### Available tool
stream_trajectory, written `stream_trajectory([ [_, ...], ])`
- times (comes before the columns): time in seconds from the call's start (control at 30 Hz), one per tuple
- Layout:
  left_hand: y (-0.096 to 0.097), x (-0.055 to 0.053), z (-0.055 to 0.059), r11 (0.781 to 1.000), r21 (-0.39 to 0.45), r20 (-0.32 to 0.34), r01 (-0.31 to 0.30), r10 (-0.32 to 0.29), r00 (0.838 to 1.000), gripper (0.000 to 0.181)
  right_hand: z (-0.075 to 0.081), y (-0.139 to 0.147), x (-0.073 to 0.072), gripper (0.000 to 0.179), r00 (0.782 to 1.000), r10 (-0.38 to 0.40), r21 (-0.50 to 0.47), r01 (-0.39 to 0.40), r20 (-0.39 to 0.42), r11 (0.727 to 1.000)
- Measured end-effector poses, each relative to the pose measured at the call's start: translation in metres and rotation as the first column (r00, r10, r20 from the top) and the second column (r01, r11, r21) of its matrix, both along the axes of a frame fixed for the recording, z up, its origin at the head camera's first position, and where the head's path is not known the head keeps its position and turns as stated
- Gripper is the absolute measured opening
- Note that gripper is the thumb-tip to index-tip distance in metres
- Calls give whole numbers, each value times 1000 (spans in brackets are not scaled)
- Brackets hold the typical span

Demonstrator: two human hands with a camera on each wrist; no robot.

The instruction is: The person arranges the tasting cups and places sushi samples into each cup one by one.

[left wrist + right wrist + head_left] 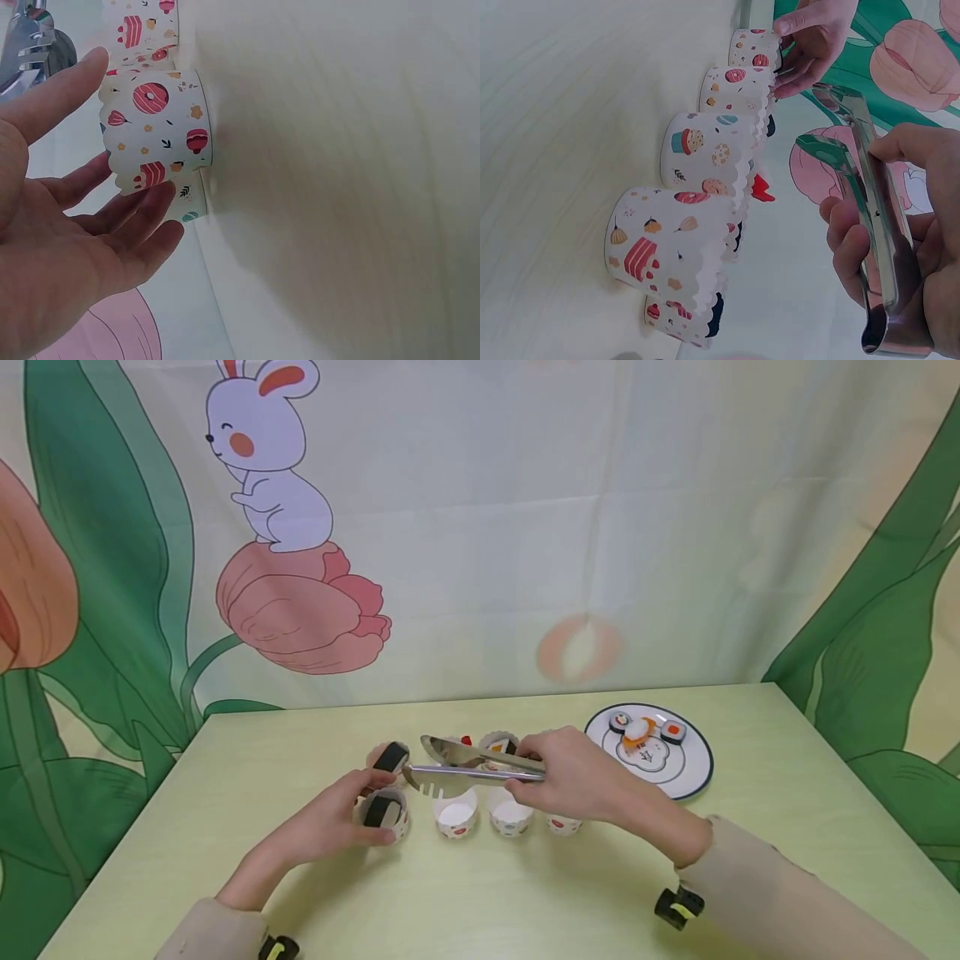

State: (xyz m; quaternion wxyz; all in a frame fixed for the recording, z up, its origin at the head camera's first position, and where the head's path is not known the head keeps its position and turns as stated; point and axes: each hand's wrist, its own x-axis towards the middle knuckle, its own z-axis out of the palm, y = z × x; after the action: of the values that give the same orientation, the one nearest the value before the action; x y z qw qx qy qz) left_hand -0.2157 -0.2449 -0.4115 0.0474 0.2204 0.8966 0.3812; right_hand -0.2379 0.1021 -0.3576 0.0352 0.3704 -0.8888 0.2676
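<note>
My left hand [330, 818] curves around the front-left paper baking cup [154, 124], thumb on one side and fingers on the other. A black-and-white sushi piece [384, 811] sits in that cup. My right hand [573, 777] grips metal serving tongs [877, 225] near their joined end. The tongs' two arms stand apart with nothing between their tips, above the cups and close to my left fingers. Behind the left hand, another dark-topped sushi piece [392, 757] sits in a back-row cup [372, 758]. Two front cups, a middle cup [456, 814] and its neighbour [511, 814], show white insides.
A white plate [693, 777] with a dark rim stands at the back right, bearing several sushi pieces, among them an orange-and-white one [637, 732]. More cups in the back row hold sushi, partly hidden by the tongs and right hand. A printed curtain [480, 568] hangs behind the table [465, 910].
</note>
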Motion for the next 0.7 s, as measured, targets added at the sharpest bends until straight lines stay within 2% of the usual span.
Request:
stream_trajectory([
  [0.17,4,1,2,1000,6,-19,8,-8,1000,71,-3,6,-2,13,1000,-15,-15,15,-16,1000],
  [0.47,12,2,4,1000,-9,31,-7,7,999,70,-7,15,-5,12,999,-13,-38,12,-41,999],
  [0.7,16,0,5,999,-33,-3,6,-6,1000,67,-6,20,-4,12,996,-63,-12,63,-59,998],
])
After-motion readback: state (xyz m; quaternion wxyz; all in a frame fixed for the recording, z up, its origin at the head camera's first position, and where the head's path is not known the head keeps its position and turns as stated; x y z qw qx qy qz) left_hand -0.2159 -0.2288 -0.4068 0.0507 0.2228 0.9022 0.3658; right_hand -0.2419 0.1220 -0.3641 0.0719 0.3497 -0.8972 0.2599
